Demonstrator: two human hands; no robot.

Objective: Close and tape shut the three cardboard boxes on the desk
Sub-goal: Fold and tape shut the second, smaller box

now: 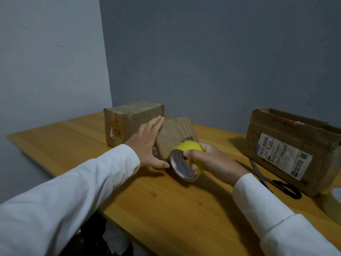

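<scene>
A small cardboard box (175, 137) sits in the middle of the wooden desk (166, 200). My left hand (149, 143) lies flat against its left side with straight fingers. My right hand (208, 157) grips a roll of yellow tape (188, 159) just in front of that box, thumb through the core. A taller box (129, 122) stands behind on the left, its top closed and taped. A larger box (295, 150) with a shipping label stands at the right, its top flaps slightly open.
Black-handled scissors (271, 180) lie on the desk in front of the large box. Part of a clear tape roll (334, 204) shows at the right edge. Blue walls meet in a corner behind the desk. The desk's front edge runs diagonally below my arms.
</scene>
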